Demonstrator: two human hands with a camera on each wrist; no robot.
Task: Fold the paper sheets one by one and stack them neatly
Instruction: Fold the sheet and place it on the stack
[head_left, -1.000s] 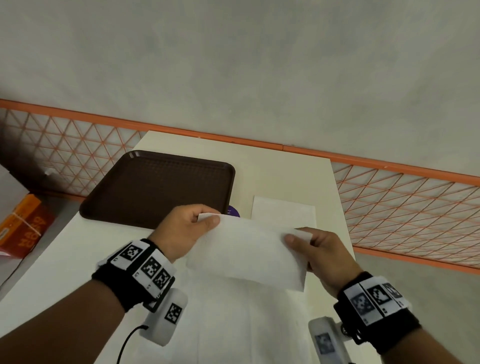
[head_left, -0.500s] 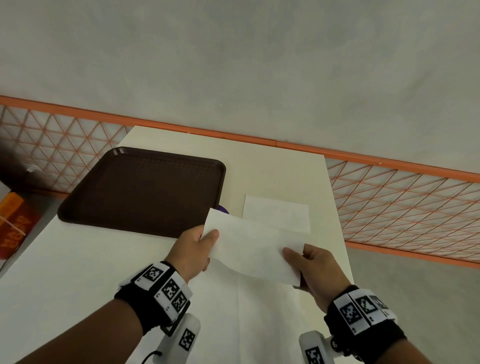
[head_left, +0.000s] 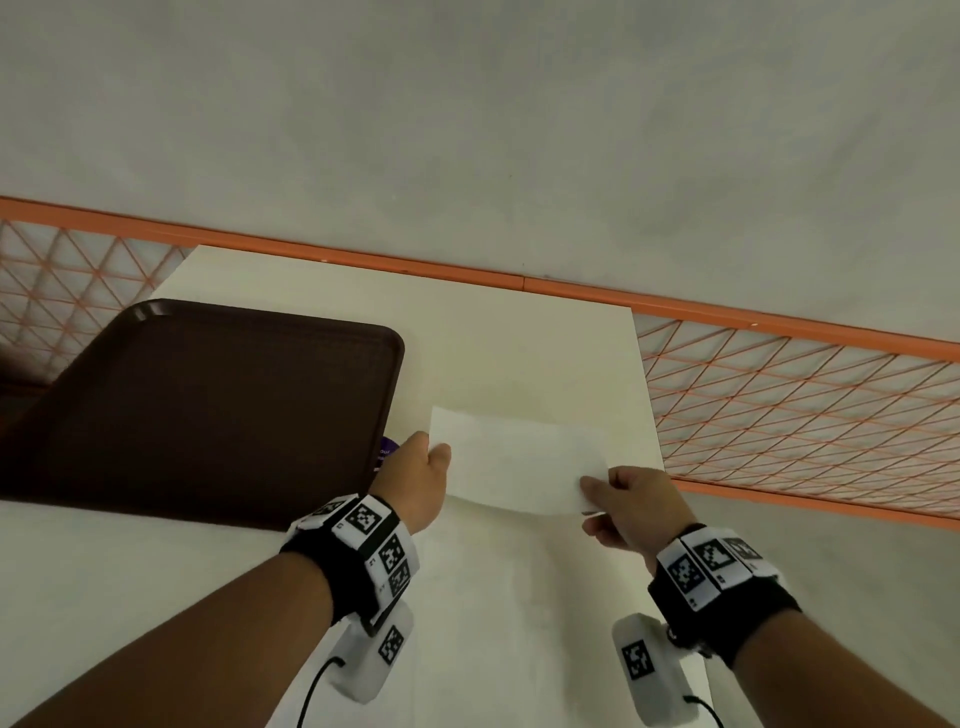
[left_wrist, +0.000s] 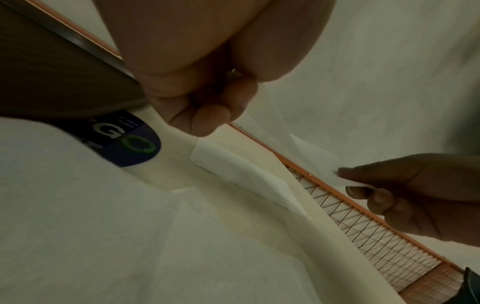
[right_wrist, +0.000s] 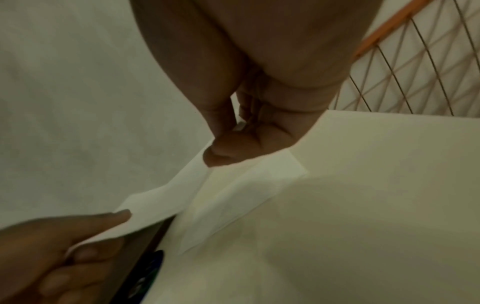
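Observation:
A folded white sheet (head_left: 514, 462) hangs just above the table (head_left: 519, 332), held by its two short ends. My left hand (head_left: 436, 458) pinches its left end, thumb on top. My right hand (head_left: 597, 493) pinches its right end. In the head view it covers the folded sheet lying on the table; that lower folded sheet (left_wrist: 241, 176) shows in the left wrist view and the same sheet (right_wrist: 233, 205) in the right wrist view, with the held sheet (right_wrist: 161, 201) raised above it. Unfolded sheets (head_left: 519, 623) lie flat near me.
A brown tray (head_left: 208, 405) sits on the table's left half, close to my left hand. A purple label (head_left: 387, 452) peeks out at the tray's right edge. An orange mesh fence (head_left: 805, 405) runs behind and right of the table's edge.
Both hands have carried the folded sheet forward and down, from in front of me to directly over the folded sheet on the table, which it now covers in the head view.

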